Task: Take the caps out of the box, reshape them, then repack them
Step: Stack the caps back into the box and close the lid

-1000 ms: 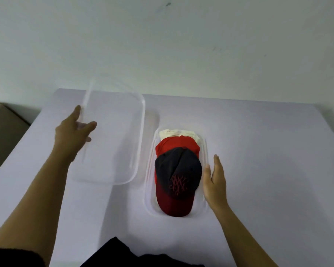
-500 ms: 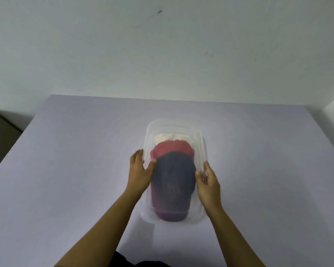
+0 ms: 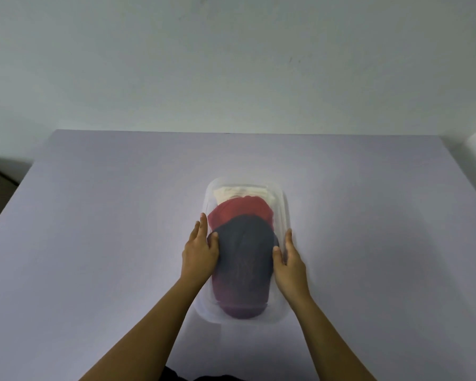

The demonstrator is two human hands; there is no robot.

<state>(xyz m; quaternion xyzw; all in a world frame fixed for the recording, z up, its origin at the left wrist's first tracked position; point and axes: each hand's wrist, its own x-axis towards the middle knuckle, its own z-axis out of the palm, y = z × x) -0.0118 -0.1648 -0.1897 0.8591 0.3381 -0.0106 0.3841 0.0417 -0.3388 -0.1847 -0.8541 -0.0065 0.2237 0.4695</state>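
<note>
The caps [image 3: 243, 243] lie stacked inside a clear plastic box [image 3: 284, 207] near the middle of a pale lilac table [image 3: 94, 243]. 3 show through the plastic: a cream one at the far end, a red one overlapping it, and a dark navy one with a maroon brim nearest the person. Their colours look hazy, since a translucent lid [image 3: 245, 188] now covers the box. The navy cap's crown is rounded and its brim points toward the person.

The box sits lengthwise, short ends toward the wall and the person. Bare table surrounds it on all sides, with wide room left and right, and its far end is well apart from the table's back edge.

The left hand [image 3: 199, 250] presses flat on the box's left edge, fingers extended along the side and thumb on top of the lid. The right hand [image 3: 289, 259] mirrors it on the right edge, thumb over the lid. Neither is clenched; both bear on the lid.

1 second ago the lid lay on the table to the left under the left hand, and the caps showed bright and uncovered; half a second ago both hands were already at the lidded box.
</note>
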